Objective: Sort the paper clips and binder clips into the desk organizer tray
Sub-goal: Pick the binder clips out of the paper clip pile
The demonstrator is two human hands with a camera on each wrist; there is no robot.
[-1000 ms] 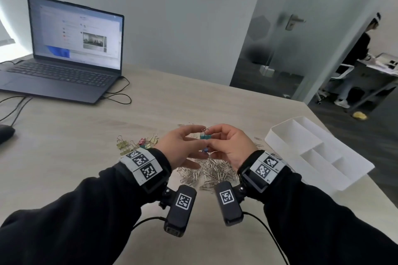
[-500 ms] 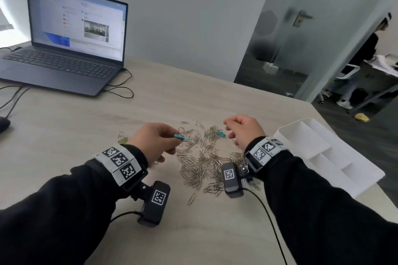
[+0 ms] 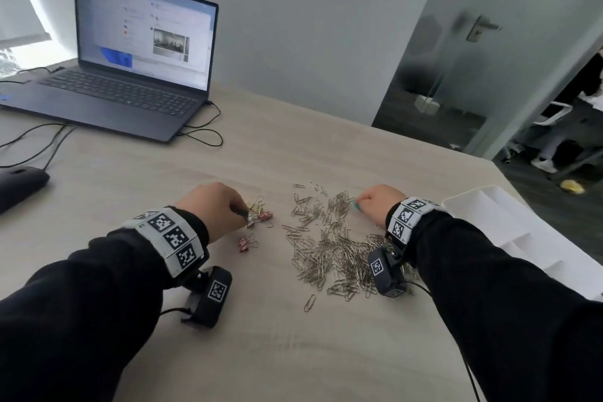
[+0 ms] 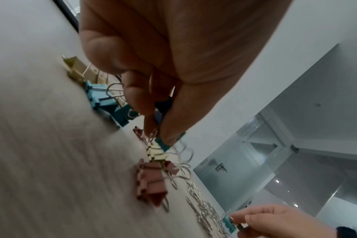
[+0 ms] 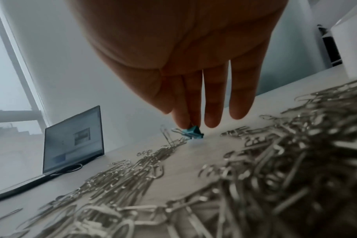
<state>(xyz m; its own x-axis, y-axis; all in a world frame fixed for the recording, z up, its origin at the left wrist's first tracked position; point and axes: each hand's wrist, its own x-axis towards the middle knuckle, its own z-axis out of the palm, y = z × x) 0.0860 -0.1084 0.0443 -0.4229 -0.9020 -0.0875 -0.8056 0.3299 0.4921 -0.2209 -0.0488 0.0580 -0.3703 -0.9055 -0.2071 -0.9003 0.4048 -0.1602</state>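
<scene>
1. Where the surface (image 3: 137,192) runs off to the far left, a dark mouse (image 3: 19,184) lies half cut by the frame edge, behind it an open laptop (image 3: 130,52) with trailing cables (image 3: 202,134).
2. The left hand (image 3: 212,207) pinches the wire handle of a teal binder clip (image 4: 163,142) over a cluster of binder clips (image 3: 257,214); its fingers hide most of that cluster from the head view.
3. A pink binder clip (image 3: 244,243) lies just apart, nearer the person.
4. The heap of paper clips (image 3: 329,245) spreads between the wrists; the right wrist camera covers its near edge.
5. The right hand (image 3: 380,206) pinches a second teal clip (image 5: 193,132) at the heap's far right edge, its other fingers straight.
6. The white organizer tray (image 3: 483,215) sits far right, partly behind the sleeve; its compartments are hard to make out.
</scene>
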